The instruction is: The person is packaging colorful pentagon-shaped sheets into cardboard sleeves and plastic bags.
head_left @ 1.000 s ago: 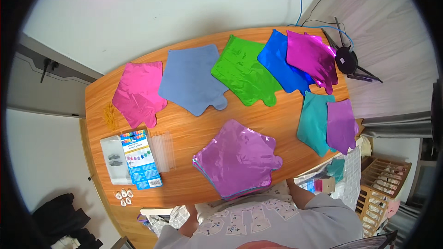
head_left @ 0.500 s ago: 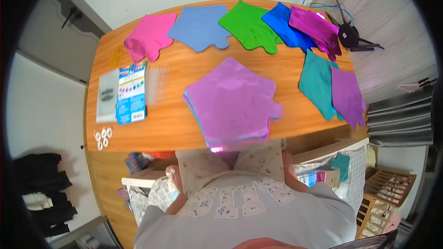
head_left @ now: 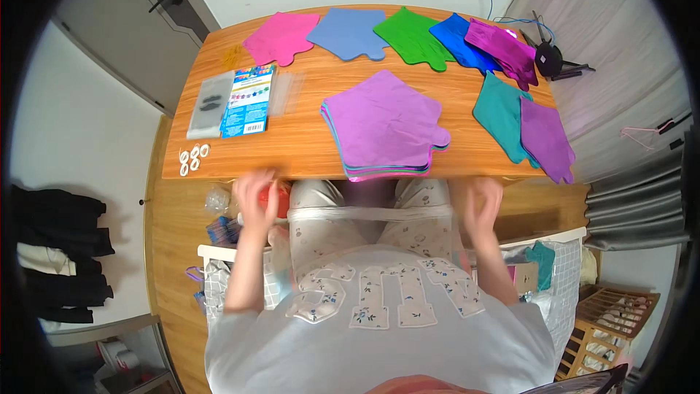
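My left hand [head_left: 258,202] is raised just below the table's front edge, blurred, thumb apart from the loosely bent fingers and nothing seen in it. On the other side of my lap, my right hand [head_left: 483,206] is held up the same way, also blurred and seemingly empty. Between and beyond them, a stack of flat, uninflated foil balloons [head_left: 383,120], purple on top with teal and pink edges beneath, lies near the table's front edge. Neither hand touches it. Each balloon is five-cornered with a small tab.
Along the back of the wooden table [head_left: 292,153] lie pink [head_left: 281,38], grey-blue [head_left: 348,33], green [head_left: 413,38], blue and magenta balloons. Teal [head_left: 501,117] and purple ones [head_left: 547,137] lie at right. At left are a blue printed card [head_left: 248,106], clear straws and white rolls [head_left: 193,159]. A black router [head_left: 550,57] stands back right.
Both hands have risen from beside my thighs to the table's front edge. My view has shifted, so the table appears higher and farther away. The balloons lie as before.
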Available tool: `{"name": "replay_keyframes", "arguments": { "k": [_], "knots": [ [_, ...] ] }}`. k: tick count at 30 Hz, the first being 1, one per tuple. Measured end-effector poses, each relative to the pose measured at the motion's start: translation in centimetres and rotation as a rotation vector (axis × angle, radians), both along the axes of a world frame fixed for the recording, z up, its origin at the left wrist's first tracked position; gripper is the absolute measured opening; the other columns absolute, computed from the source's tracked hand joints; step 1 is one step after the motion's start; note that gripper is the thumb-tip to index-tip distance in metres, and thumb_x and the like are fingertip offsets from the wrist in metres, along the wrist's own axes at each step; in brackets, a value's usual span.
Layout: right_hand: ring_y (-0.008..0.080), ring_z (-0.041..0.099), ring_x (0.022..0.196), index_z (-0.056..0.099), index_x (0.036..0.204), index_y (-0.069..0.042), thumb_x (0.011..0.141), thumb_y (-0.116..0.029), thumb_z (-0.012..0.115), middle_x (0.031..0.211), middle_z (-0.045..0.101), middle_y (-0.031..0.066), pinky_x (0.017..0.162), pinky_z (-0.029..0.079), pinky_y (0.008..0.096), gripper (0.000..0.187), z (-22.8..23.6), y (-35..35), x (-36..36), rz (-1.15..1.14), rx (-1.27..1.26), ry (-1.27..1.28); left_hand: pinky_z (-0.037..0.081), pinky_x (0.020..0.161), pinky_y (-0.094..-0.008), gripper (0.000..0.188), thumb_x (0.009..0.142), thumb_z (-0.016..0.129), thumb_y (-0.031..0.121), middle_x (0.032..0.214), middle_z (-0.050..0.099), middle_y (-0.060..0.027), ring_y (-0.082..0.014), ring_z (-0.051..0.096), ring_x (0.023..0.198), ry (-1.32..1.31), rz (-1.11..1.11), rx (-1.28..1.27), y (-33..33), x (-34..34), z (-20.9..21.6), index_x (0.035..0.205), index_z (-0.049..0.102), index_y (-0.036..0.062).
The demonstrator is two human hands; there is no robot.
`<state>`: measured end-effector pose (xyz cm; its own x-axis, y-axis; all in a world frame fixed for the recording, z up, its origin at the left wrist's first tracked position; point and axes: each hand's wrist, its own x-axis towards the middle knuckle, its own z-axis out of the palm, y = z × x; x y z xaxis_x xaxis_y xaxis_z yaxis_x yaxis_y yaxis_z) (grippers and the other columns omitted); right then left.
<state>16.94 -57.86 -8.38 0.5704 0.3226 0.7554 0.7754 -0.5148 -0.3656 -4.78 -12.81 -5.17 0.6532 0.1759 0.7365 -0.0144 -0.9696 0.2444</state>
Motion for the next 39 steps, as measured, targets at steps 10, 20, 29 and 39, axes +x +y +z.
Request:
{"name": "replay_keyframes", "arguments": {
  "k": [10, 20, 29, 39],
  "knots": [
    [0.0315, 0.053, 0.127, 0.056, 0.137, -0.005, 0.085, -0.013, 0.078, 0.134, 0.06, 0.0143, 0.11, 0.04, 0.039, 0.057, 7.5, 7.4, 9.7, 0.403, -0.252, 0.528, 0.042, 0.108, -0.043, 0.06, 0.095, 0.069, 0.038, 0.135, 0.06, -0.0172, -0.0321, 0.055, 0.127, 0.59, -0.41, -0.284, 2.5, 19.6, 5.2, 0.145, 0.053, 0.0082],
    [0.0252, 0.057, 0.121, 0.059, 0.128, -0.004, 0.09, -0.005, 0.073, 0.128, 0.062, 0.0128, 0.102, 0.046, 0.0364, 0.041, 3.0, 0.8, 3.5, 0.129, 0.259, 0.305, 0.034, 0.116, -0.0457, 0.053, 0.093, 0.069, 0.022, 0.145, 0.055, -0.0193, -0.0364, 0.046, 0.138, 0.323, -0.233, -0.04, -1.1, 13.5, 4.7, 0.141, 0.056, 0.0041],
    [0.0302, 0.063, 0.104, 0.06, 0.124, -0.001, 0.091, -0.016, 0.072, 0.116, 0.064, 0.0175, 0.091, 0.051, 0.0396, 0.038, -19.3, -11.3, -10.0, -0.409, 0.009, 0.973, 0.038, 0.108, -0.0483, 0.041, 0.097, 0.065, 0.019, 0.141, 0.054, -0.02, -0.0294, 0.052, 0.124, 0.176, 0.155, -0.145, -1.3, -9.0, -17.5, 0.133, 0.055, 0.0047],
    [0.0389, 0.062, 0.122, 0.063, 0.13, 0.0, 0.082, -0.036, 0.076, 0.128, 0.066, 0.0249, 0.102, 0.048, 0.0467, 0.062, -30.2, -10.9, -1.0, -0.008, -0.364, 1.685, 0.045, 0.106, -0.0384, 0.042, 0.105, 0.049, 0.027, 0.139, 0.058, -0.0106, -0.0248, 0.055, 0.126, 1.213, -0.258, -1.012, 7.1, -14.5, -39.1, 0.141, 0.049, 0.0047]
  ]
}}
